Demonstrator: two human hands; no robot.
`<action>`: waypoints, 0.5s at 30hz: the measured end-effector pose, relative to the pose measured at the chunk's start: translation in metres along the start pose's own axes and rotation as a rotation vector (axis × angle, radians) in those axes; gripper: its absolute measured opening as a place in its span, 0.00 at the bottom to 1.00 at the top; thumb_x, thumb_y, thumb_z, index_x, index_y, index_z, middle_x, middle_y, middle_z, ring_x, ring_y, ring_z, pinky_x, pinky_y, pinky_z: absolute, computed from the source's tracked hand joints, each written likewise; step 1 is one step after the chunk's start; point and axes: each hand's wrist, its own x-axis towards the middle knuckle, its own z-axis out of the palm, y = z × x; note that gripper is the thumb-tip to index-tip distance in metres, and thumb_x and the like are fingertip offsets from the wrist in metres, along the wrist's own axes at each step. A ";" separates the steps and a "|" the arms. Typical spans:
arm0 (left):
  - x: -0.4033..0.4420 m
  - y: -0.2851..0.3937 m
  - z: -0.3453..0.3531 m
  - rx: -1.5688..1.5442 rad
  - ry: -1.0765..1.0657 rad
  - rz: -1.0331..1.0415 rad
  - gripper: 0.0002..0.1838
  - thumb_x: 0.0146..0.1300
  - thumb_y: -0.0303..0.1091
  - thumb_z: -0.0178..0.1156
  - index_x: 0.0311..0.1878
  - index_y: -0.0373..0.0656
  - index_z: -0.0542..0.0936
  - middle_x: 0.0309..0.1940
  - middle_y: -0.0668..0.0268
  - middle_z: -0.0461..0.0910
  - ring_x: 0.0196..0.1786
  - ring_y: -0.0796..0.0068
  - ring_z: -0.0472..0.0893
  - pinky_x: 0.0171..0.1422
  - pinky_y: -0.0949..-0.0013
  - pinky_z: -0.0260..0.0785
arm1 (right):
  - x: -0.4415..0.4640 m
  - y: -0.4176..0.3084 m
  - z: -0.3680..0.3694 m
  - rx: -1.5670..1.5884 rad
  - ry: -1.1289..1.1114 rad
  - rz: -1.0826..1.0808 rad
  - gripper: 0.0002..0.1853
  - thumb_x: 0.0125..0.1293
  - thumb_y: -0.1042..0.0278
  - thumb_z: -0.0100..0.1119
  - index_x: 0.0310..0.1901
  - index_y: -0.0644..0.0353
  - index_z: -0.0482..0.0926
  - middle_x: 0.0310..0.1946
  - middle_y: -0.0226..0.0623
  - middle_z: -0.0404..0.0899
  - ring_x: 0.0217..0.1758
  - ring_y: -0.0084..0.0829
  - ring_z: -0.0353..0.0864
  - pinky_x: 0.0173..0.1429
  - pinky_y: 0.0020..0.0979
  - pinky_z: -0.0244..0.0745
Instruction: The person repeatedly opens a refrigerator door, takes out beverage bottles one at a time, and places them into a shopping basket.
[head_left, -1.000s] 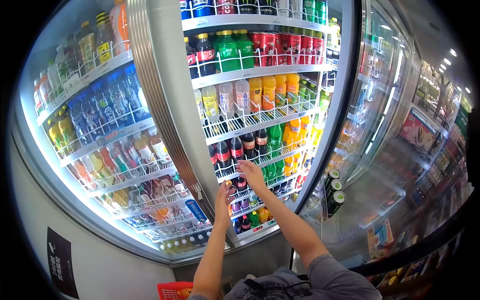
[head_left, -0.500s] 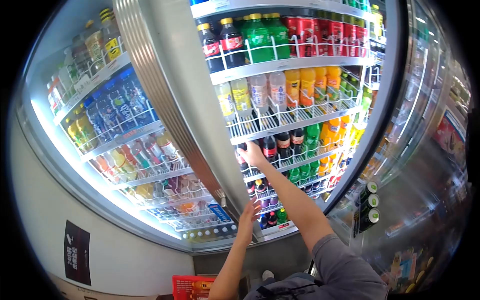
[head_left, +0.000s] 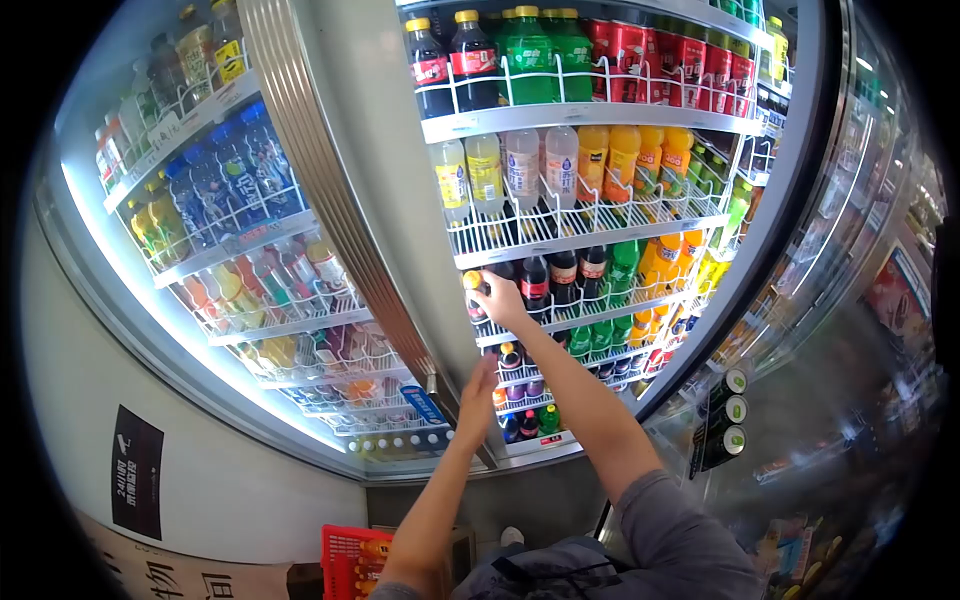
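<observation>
On the middle shelf of the open drinks fridge, my right hand (head_left: 504,304) is closed around the upper part of a dark soda bottle (head_left: 473,281) with an orange-yellow cap. The bottle stands at the row's left end, its body partly behind the shelf's wire rail. Beside it are more dark cola bottles (head_left: 535,285) and a green bottle (head_left: 622,268). My left hand (head_left: 480,378) is lower, near the fridge's left frame, its fingers stretched upward and holding nothing that I can see.
Above are shelves of pale and orange drinks (head_left: 622,165) and red cans (head_left: 690,72). The metal door edge (head_left: 330,200) stands left, with a second lit cabinet (head_left: 235,185) beyond. A red basket (head_left: 340,560) with bottles is below; green-topped cans (head_left: 733,410) are at right.
My right hand now grips the capped bottle, whose cap shows beside the thumb. My left hand has risen slightly to the left. The view has shifted a little.
</observation>
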 end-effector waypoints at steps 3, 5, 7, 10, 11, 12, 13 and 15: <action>0.050 -0.024 0.000 -0.020 -0.086 0.039 0.35 0.71 0.24 0.45 0.78 0.38 0.44 0.78 0.53 0.47 0.80 0.63 0.48 0.79 0.65 0.41 | -0.013 -0.007 -0.010 -0.322 0.014 -0.024 0.23 0.56 0.58 0.67 0.54 0.51 0.77 0.36 0.43 0.80 0.46 0.46 0.81 0.48 0.43 0.76; 0.056 -0.001 0.026 0.025 -0.041 0.030 0.39 0.68 0.24 0.48 0.77 0.37 0.41 0.77 0.51 0.48 0.76 0.61 0.56 0.76 0.66 0.51 | -0.016 -0.006 -0.014 -0.313 -0.007 -0.156 0.21 0.56 0.62 0.66 0.53 0.51 0.76 0.36 0.42 0.79 0.47 0.48 0.79 0.48 0.44 0.75; 0.059 0.010 0.033 -0.023 -0.053 -0.014 0.40 0.68 0.24 0.48 0.78 0.38 0.38 0.78 0.52 0.42 0.79 0.62 0.47 0.78 0.66 0.43 | -0.019 -0.006 -0.016 -0.139 -0.077 -0.061 0.22 0.58 0.58 0.67 0.52 0.58 0.77 0.42 0.45 0.82 0.45 0.46 0.81 0.50 0.39 0.75; 0.058 0.003 0.034 0.004 0.009 -0.106 0.42 0.68 0.25 0.50 0.78 0.38 0.36 0.79 0.53 0.36 0.81 0.62 0.38 0.80 0.65 0.34 | -0.031 -0.015 -0.027 0.036 0.028 -0.171 0.20 0.60 0.66 0.64 0.54 0.57 0.75 0.43 0.47 0.82 0.48 0.49 0.82 0.49 0.42 0.75; 0.056 -0.004 0.035 0.074 0.082 -0.159 0.43 0.68 0.26 0.51 0.78 0.38 0.36 0.79 0.53 0.37 0.81 0.61 0.38 0.80 0.65 0.34 | -0.033 -0.018 -0.034 0.033 0.025 -0.170 0.20 0.60 0.66 0.64 0.54 0.57 0.75 0.43 0.47 0.82 0.48 0.49 0.82 0.49 0.42 0.75; 0.052 -0.011 0.035 0.137 0.122 -0.133 0.45 0.68 0.30 0.55 0.78 0.38 0.36 0.79 0.53 0.36 0.81 0.60 0.38 0.80 0.64 0.34 | -0.039 -0.032 -0.043 0.055 0.052 -0.125 0.20 0.61 0.66 0.64 0.54 0.58 0.75 0.43 0.48 0.82 0.48 0.48 0.82 0.49 0.40 0.76; 0.050 -0.018 0.035 0.133 0.119 -0.136 0.45 0.68 0.30 0.55 0.78 0.38 0.36 0.79 0.53 0.36 0.81 0.60 0.38 0.80 0.64 0.34 | -0.042 -0.041 -0.051 0.077 0.082 -0.083 0.20 0.62 0.67 0.64 0.55 0.60 0.75 0.44 0.48 0.82 0.48 0.47 0.83 0.50 0.38 0.76; 0.048 -0.028 0.037 0.340 0.167 0.104 0.44 0.69 0.32 0.54 0.77 0.38 0.37 0.79 0.51 0.35 0.81 0.60 0.36 0.81 0.64 0.34 | -0.044 -0.049 -0.063 0.168 0.057 -0.049 0.20 0.64 0.64 0.64 0.56 0.59 0.75 0.43 0.48 0.83 0.48 0.41 0.85 0.49 0.36 0.77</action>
